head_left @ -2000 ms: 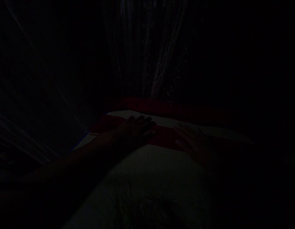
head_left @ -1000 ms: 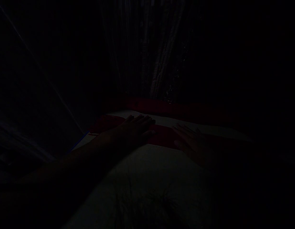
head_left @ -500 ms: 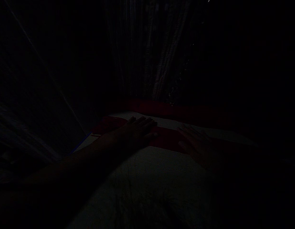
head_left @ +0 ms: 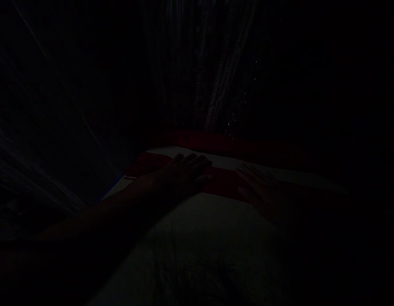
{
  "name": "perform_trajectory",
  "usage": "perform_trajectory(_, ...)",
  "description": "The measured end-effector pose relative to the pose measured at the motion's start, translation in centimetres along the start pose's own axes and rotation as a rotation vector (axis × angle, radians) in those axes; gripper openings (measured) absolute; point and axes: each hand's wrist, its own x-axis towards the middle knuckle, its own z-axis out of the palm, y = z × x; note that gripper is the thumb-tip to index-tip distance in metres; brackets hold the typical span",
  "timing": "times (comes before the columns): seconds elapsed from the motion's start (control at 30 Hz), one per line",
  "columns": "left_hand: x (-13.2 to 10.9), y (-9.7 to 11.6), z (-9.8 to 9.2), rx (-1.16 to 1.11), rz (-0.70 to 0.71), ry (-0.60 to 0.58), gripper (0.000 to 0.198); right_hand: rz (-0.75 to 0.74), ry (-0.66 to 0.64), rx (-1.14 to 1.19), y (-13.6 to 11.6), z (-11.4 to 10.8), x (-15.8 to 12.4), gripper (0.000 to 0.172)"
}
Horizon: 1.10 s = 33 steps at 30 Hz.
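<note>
The view is very dark. My left hand (head_left: 184, 172) lies palm down with its fingers stretched out, on a red band of cloth (head_left: 224, 182) that crosses a pale surface. To its right, my right hand (head_left: 259, 187) also rests flat over the red band, fingers extended and thumb apart. Neither hand grips anything. The pale surface (head_left: 209, 225) spreads below the hands, and a strip of it shows beyond their fingertips. Most of my right forearm is lost in the dark.
Dark red cloth (head_left: 197, 142) runs along the far edge. Behind it hang dim vertical folds, like a curtain (head_left: 216, 93), with small bright specks beside them. A thin blue edge (head_left: 112, 189) borders the pale surface at left. The right side is black.
Both hands keep nearly the same flat pose on the red band. The whole view has shifted very slightly.
</note>
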Motion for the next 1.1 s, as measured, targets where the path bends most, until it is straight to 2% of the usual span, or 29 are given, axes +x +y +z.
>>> perform_trajectory(0.13,0.1,-0.1,0.3,-0.014,-0.009,0.026,0.071,0.047,-0.024,0.039,0.3,-0.1,-0.3,0.064)
perform_trajectory(0.3,0.1,0.0,0.3,-0.017,-0.017,0.008,0.070,-0.004,0.058,0.012,-0.5,-0.2,0.0,0.068)
perform_trajectory(0.5,0.1,0.0,0.3,0.009,-0.003,-0.006,0.067,0.019,-0.061,0.028,-0.1,-0.1,0.1,0.066)
perform_trajectory(0.7,-0.2,0.3,-0.2,0.014,0.004,-0.019,0.059,0.022,0.023,0.013,-0.2,-0.3,0.1,0.070)
perform_trajectory(0.87,-0.1,0.4,-0.4,0.017,-0.003,-0.038,0.060,0.039,-0.027,0.007,-0.4,-0.2,-0.1,0.065)
perform_trajectory(1.0,0.1,0.5,-0.4,-0.004,-0.033,-0.046,0.067,0.039,0.003,0.010,-0.2,-0.2,0.0,0.069)
perform_trajectory(1.1,-0.1,0.7,-0.7,0.023,-0.032,-0.048,0.061,0.010,0.009,0.006,-0.5,-0.1,0.0,0.069)
